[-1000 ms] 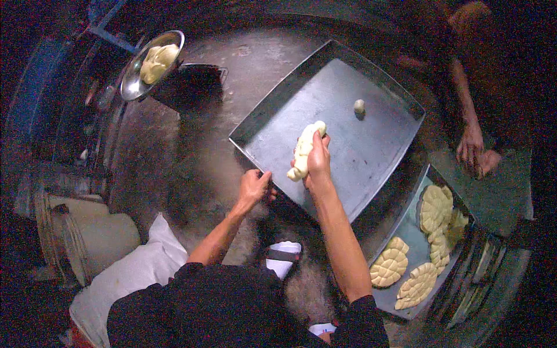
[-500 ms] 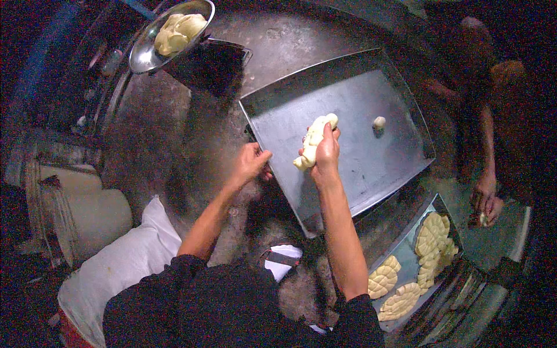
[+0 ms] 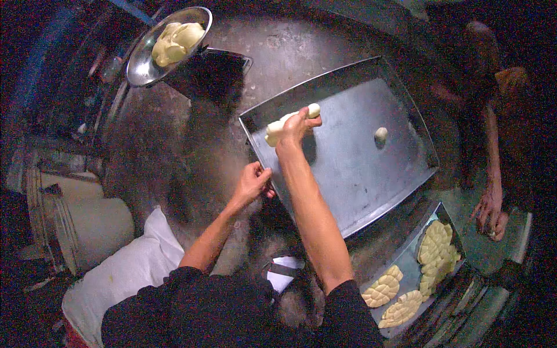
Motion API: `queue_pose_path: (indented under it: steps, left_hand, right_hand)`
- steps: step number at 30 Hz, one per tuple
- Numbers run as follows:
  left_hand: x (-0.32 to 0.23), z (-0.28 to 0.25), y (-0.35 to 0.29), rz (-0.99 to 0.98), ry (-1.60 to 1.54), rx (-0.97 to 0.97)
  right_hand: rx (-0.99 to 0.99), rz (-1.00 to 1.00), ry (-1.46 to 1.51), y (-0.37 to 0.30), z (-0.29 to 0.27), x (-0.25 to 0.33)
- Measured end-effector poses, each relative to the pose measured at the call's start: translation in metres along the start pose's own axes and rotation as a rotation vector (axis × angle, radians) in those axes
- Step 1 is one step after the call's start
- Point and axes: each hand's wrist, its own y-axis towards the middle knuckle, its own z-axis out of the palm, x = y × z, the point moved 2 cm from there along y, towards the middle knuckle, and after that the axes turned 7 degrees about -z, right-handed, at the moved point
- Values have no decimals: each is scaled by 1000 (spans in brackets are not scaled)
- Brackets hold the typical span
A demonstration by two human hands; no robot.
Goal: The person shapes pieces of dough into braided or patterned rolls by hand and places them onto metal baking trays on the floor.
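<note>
Head view: my right hand (image 3: 299, 124) pinches a dough strip (image 3: 290, 123) above the big metal tray (image 3: 354, 174); my left hand (image 3: 253, 182) grips the tray's near edge. A small dough ball (image 3: 380, 133) lies farther along the tray. A bowl of dough (image 3: 168, 43) sits upper left; a smaller tray of scored pieces (image 3: 415, 275) sits lower right.

right hand (image 3: 297, 123): grips dough roll (image 3: 290, 120) | left hand (image 3: 253, 182): tray (image 3: 360, 174) edge

A black short-sleeved top is being worn; its sleeves are ending above the elbows. Both forearms are being left bare down to the left hand (image 3: 253, 183) and right hand (image 3: 297, 124). No gloves, rings or watch are being seen.
</note>
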Motion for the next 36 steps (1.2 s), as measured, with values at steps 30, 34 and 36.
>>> queue_pose_path:
  steps: [30, 34, 36]
  left_hand:
    - [-1, 3, 7, 381, 88, -136]
    - [4, -15, 13, 342, 109, -143]
    - [-1, -20, 13, 290, 72, -121]
  right_hand:
    - [-93, -575, -846, 63, -353, 91]
    - [-68, -556, -765, 43, -347, 92]
    - [-95, -552, -747, 37, -347, 92]
